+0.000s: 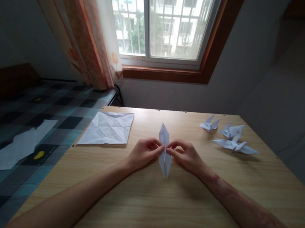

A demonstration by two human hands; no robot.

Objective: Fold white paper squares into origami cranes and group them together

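Observation:
Between my two hands, above the middle of the table, is a white folded paper crane (165, 164), its two pointed ends reaching away from me and toward me. My left hand (146, 151) pinches its middle from the left with thumb and fingers. From the right, my right hand (181, 153) pinches the same middle part. The fingers cover the crane's centre, so the folds there are hidden. To the left of my hands lies a creased, unfolded white paper sheet (110, 127), nearly square.
Several finished paper cranes (236, 145) stand at the table's right back. The wooden table (131, 211) has a bed with a checked cover (41, 102) on its left, where white paper strips (24, 144) lie. A window (178, 22) and curtain (80, 21) are behind.

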